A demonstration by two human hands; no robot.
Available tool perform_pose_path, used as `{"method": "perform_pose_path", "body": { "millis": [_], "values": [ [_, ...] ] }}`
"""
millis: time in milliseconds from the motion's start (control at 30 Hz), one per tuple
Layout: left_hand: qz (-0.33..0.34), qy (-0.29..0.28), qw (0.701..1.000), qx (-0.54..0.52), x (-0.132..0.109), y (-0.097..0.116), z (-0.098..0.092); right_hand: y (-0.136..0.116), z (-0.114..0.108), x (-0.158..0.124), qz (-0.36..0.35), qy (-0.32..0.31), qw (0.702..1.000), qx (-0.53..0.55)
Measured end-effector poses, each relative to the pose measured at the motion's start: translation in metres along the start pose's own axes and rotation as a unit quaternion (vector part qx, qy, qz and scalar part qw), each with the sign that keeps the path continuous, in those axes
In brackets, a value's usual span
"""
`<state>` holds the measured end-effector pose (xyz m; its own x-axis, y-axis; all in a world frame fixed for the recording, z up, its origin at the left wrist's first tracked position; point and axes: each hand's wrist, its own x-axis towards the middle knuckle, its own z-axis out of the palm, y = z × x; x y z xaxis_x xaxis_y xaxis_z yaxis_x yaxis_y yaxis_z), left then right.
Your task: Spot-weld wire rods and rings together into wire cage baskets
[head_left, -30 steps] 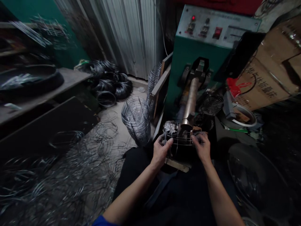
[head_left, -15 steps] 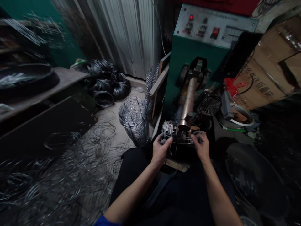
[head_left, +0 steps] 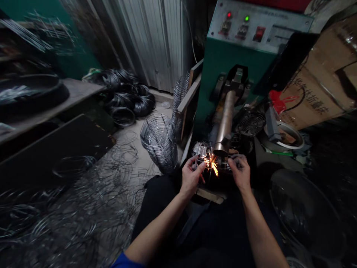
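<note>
My left hand [head_left: 192, 174] pinches the left side of a thin wire frame [head_left: 205, 174] made of rings and rods. On the frame's right side, the fingers of my right hand [head_left: 239, 169] are closed around the wire. The frame sits under the lower end of a thick metal cylinder [head_left: 225, 124] on a green spot-welding machine [head_left: 208, 80]. Orange sparks [head_left: 212, 163] spray out just below that cylinder, between my hands. A red and a green lamp glow on the machine's panel [head_left: 259, 26]. Much of the frame is dark and hard to make out.
A stack of nested wire baskets [head_left: 158, 139] stands on the floor left of the machine. Black wire coils [head_left: 125, 93] lie behind it, and loose wire rings [head_left: 111, 178] cover the floor. At right are a cardboard box [head_left: 320, 82] and a round tub [head_left: 299, 143].
Sparks now fly beneath the cylinder, and the green lamp has lit beside the red one. Both hands keep nearly the same hold; the view has shifted slightly.
</note>
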<state>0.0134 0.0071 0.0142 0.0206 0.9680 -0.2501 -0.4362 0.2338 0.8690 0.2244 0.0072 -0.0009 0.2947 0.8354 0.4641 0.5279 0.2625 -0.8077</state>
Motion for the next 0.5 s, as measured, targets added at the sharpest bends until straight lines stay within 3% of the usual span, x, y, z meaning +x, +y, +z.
{"method": "perform_pose_path", "body": {
  "millis": [167, 267, 400, 500],
  "values": [
    [-0.001, -0.009, 1.000, 0.008, 0.002, 0.000, -0.001, -0.005, -0.001, 0.003, -0.009, 0.005, 1.000, -0.012],
    [-0.006, -0.015, 1.000, 0.015, -0.008, 0.001, -0.005, -0.003, -0.011, -0.010, 0.013, -0.001, 1.000, 0.012],
    [-0.059, -0.005, 0.998, -0.025, -0.056, -0.004, -0.020, 0.017, -0.044, -0.057, 0.078, 0.002, 0.995, 0.056],
    [-0.129, -0.011, 0.991, 0.018, -0.107, -0.014, -0.052, 0.032, -0.074, -0.097, 0.144, -0.081, 0.986, -0.007]
  ]
}}
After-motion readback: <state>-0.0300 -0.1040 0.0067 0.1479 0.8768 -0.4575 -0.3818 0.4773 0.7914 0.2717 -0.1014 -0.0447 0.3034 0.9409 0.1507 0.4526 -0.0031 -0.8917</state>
